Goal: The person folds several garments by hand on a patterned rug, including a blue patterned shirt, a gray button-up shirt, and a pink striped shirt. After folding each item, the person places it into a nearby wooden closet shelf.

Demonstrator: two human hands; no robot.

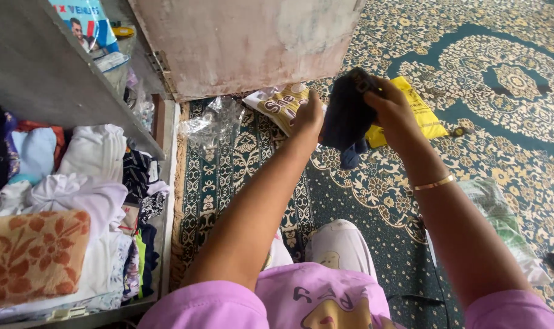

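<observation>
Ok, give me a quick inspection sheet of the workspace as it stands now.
Surface: patterned green carpet.
Job's things: dark folded cloth, held up above the carpet.
Clutter: yellow packet, printed packet, clear plastic wrap on the carpet.
Grippers: left hand and right hand both grip the cloth.
Cables: thin dark cord by the right arm.
Surroundings: open cupboard shelf of folded clothes, its door ajar.

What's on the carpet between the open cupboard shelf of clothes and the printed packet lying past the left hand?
In the head view, a crumpled clear plastic bag lies on the patterned carpet between the cupboard shelf and the printed packet; otherwise that stretch is bare carpet.
</observation>
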